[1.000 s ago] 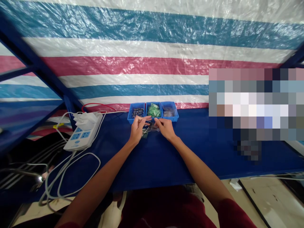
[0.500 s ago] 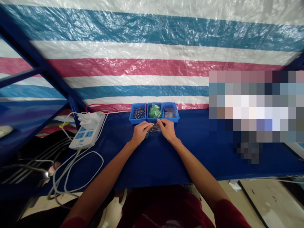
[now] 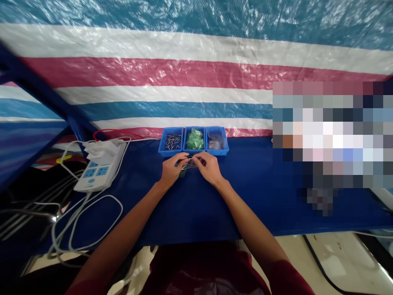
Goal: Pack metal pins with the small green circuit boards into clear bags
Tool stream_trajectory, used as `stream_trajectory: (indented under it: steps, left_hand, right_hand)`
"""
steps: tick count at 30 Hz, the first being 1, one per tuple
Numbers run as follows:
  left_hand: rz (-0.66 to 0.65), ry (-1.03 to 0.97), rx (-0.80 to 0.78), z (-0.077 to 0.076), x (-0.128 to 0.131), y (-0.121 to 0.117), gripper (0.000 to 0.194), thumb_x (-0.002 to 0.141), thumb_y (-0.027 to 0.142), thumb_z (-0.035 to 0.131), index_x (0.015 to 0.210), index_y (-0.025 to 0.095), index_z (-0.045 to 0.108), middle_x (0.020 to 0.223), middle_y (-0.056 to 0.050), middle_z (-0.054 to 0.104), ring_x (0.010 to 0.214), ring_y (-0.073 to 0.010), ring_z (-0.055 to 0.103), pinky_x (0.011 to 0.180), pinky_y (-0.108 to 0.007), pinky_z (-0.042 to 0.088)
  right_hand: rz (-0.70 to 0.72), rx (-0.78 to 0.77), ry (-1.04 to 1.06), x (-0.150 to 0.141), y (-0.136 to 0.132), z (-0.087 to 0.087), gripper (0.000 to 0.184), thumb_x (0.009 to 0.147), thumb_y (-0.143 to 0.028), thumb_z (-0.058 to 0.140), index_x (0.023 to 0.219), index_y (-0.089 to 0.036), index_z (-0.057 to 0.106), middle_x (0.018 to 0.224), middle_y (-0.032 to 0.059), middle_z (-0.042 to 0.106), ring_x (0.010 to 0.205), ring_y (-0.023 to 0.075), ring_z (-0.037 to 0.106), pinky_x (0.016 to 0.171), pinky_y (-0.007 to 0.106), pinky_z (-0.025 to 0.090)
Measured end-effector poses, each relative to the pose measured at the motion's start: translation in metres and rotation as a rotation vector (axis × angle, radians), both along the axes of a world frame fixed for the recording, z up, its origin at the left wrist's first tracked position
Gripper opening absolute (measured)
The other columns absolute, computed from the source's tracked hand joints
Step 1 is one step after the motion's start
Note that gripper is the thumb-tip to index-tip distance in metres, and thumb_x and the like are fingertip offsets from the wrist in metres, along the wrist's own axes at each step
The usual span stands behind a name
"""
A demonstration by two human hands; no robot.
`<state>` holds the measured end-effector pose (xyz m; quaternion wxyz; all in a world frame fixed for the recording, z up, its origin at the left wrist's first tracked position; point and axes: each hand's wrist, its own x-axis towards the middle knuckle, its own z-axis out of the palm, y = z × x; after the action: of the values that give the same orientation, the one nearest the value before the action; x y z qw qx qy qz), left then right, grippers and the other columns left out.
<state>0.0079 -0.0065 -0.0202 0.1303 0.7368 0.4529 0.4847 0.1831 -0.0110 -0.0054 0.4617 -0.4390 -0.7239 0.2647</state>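
My left hand [image 3: 171, 169] and my right hand [image 3: 210, 167] meet just in front of three blue bins, fingers pinched. Between the fingertips shows a small clear plastic packet [image 3: 192, 163] with a thin silvery piece by the left fingers; fingers partly cover both. A dark green scrap [image 3: 182, 173] lies under the left hand. The left bin [image 3: 170, 153] holds several short metal pins [image 3: 173, 142]. In the middle bin are green-and-clear packets [image 3: 195, 139]; the right bin [image 3: 217, 152] has clear plastic packets [image 3: 215, 141].
A white power strip [image 3: 100, 170] with plugs and looped white cables [image 3: 118, 211] lies left on the blue table [image 3: 196, 209]. A blue metal frame [image 3: 58, 98] stands at the left. Striped sheeting [image 3: 172, 73] hangs behind. The area at right is pixelated.
The camera view has tilted down and shifted slightly right. My right fingertips have moved closer to the left ones, around the small packet. The bins stay in place.
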Motion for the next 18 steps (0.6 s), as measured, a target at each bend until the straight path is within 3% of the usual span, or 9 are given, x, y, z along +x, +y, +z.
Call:
stream_trajectory:
  steps: [7, 15, 18]
  left_hand:
    - [-0.005, -0.035, -0.028, 0.003, 0.006, -0.005, 0.023, 0.085, 0.039, 0.063, 0.094, 0.02, 0.072, 0.091, -0.004, 0.075, 0.085, -0.0188, 0.07, 0.085, -0.029, 0.054]
    - [-0.042, -0.487, -0.287, 0.001, 0.012, 0.001, 0.032, 0.072, 0.042, 0.074, 0.086, 0.014, 0.071, 0.081, -0.008, 0.074, 0.07, -0.0202, 0.07, 0.069, -0.034, 0.059]
    - [-0.094, -0.531, -0.326, 0.002, 0.012, 0.005, 0.033, 0.071, 0.043, 0.075, 0.083, 0.013, 0.068, 0.085, -0.009, 0.074, 0.077, -0.022, 0.071, 0.074, -0.036, 0.058]
  right_hand:
    - [-0.026, -0.053, 0.024, 0.001, 0.001, -0.002, 0.017, 0.089, -0.03, 0.053, 0.083, -0.02, 0.065, 0.081, 0.0032, 0.066, 0.065, 0.0143, 0.055, 0.064, 0.026, 0.044]
    - [-0.043, -0.082, 0.156, -0.005, 0.004, -0.005, 0.02, 0.086, -0.035, 0.053, 0.079, -0.019, 0.064, 0.074, 0.003, 0.065, 0.061, 0.0148, 0.056, 0.061, 0.026, 0.045]
    - [-0.051, -0.07, 0.143, -0.003, 0.006, -0.007, 0.022, 0.086, -0.036, 0.053, 0.078, -0.019, 0.064, 0.074, 0.0033, 0.066, 0.062, 0.0154, 0.057, 0.062, 0.026, 0.046]
